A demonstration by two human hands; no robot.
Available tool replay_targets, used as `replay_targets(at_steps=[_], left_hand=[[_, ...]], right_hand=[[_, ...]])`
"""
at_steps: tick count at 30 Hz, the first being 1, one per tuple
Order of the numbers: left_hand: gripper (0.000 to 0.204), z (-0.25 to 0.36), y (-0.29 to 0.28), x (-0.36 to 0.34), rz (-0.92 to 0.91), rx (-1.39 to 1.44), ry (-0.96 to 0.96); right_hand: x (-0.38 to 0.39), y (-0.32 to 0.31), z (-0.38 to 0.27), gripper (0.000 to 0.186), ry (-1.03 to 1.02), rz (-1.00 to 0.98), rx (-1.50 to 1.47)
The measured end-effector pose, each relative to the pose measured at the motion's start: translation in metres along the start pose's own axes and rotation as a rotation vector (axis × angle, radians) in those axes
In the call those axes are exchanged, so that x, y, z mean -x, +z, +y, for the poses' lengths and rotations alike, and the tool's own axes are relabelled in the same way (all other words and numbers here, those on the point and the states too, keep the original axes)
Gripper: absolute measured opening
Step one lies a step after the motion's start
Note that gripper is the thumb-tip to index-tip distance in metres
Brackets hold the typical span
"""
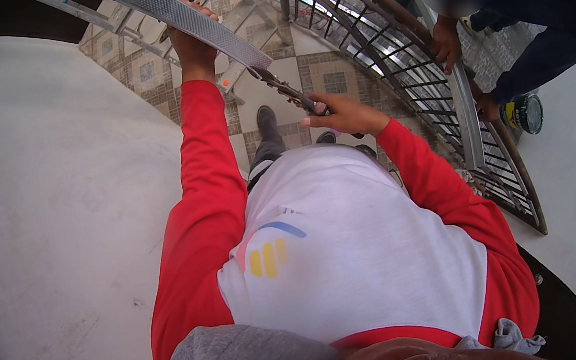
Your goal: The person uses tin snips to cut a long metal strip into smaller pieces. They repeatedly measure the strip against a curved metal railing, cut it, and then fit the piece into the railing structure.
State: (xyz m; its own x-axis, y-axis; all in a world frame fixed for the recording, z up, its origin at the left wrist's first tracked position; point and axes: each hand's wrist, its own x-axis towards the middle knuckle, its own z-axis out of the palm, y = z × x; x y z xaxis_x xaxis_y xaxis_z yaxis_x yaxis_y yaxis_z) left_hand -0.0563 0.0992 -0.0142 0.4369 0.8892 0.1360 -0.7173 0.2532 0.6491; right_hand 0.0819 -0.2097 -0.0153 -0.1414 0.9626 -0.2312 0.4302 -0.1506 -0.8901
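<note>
Overhead, the left hand gripped a perforated metal strip; the right hand clenched a dark tool near the railing, white wall close alongside

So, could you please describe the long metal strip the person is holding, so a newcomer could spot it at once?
Start at the tiled floor beside the curved railing. Above it, the left hand and right hand grip a metal strip. Unlike the dark railing bars, it is flat, pale and finely perforated.

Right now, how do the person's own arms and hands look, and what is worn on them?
Both arms are covered by long bright red sleeves joined to a white shirt body. The left hand and right hand are bare: no gloves, watch or rings can be seen.
</note>
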Motion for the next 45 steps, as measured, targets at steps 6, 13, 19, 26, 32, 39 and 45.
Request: replay_targets(at_steps=[6, 13, 19, 26, 32, 39, 45], left_hand=[[0.02, -0.001, -0.013, -0.002, -0.015, 0.016, -0.036], [0.017, -0.002, -0.015, -0.002, 0.003, 0.031, -0.029], [0.015, -0.003, -0.012, -0.002, -0.081, 0.063, -0.012], [0.017, -0.001, -0.011, -0.001, -0.08, 0.031, 0.015], [0.016, 0.014, -0.001, 0.004, -0.066, 0.092, -0.009], [0.016, 0.022, 0.003, 0.008, -0.015, -0.181, -0.007], [0.021, 0.013, -0.014, 0.005, -0.126, -0.304, 0.05]], right_hand=[[-0.002, 0.012, 0.002, 0.051, 0.035, 0.095, 0.051], [-0.003, 0.017, -0.013, 0.042, 0.155, 0.224, 0.018], [-0.003, 0.021, -0.017, 0.037, 0.048, 0.264, 0.189], [-0.003, 0.022, -0.013, 0.048, 0.173, 0.205, 0.053], [-0.003, 0.013, 0.002, 0.058, -0.107, 0.092, -0.013], [-0.003, 0.01, -0.009, 0.063, -0.036, 0.036, 0.043], [-0.009, 0.014, -0.019, 0.065, 0.272, 0.09, -0.107]])
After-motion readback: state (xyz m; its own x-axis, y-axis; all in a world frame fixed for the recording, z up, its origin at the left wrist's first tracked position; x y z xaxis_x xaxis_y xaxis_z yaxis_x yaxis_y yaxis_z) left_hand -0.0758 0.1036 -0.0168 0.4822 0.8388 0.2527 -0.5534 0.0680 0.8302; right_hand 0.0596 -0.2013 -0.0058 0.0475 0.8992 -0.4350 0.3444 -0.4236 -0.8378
